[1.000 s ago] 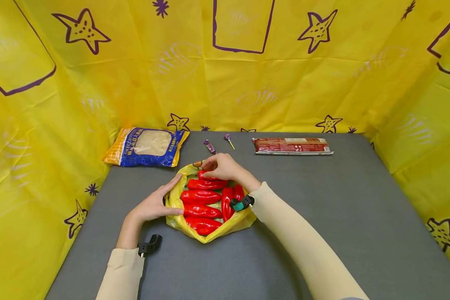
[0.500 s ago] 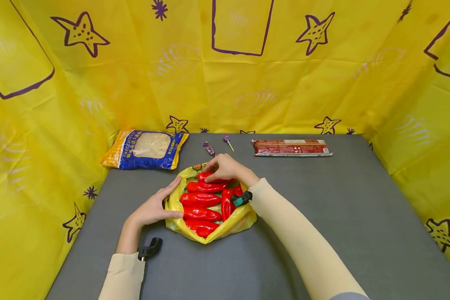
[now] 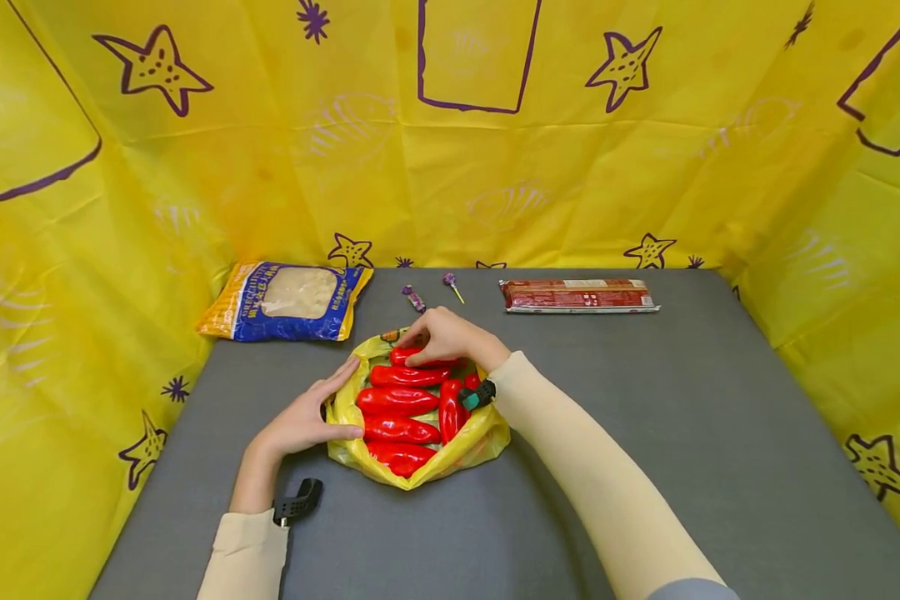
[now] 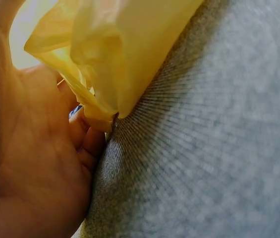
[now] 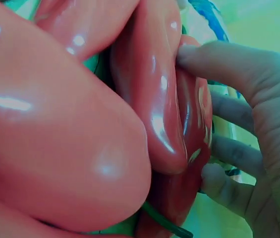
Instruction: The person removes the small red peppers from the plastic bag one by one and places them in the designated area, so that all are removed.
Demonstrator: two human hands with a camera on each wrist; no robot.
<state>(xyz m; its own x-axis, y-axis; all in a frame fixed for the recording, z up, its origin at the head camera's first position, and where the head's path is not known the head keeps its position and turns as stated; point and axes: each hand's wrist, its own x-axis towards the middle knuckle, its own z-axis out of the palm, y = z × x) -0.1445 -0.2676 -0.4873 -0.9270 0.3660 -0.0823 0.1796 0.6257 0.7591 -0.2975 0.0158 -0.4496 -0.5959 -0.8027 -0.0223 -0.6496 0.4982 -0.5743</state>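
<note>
- Several red peppers (image 3: 397, 402) lie in our yellow plastic bag (image 3: 487, 442).
- Our left hand (image 3: 303, 421) rests spread against its left side.
- Our right hand (image 3: 450, 335) grasps the farthest pepper (image 3: 399, 357).

L hand (image 3: 300, 421) touches yel. bag (image 3: 487, 442), L side; R hand (image 3: 453, 333) pinches red pepper (image 3: 440, 363) at bag's far end.

More of the farthest red pepper (image 3: 433, 363) now shows beneath the right grip (image 3: 448, 335).

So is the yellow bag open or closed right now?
Open: the yellow bag gapes wide, with red peppers showing inside its rim.
</note>
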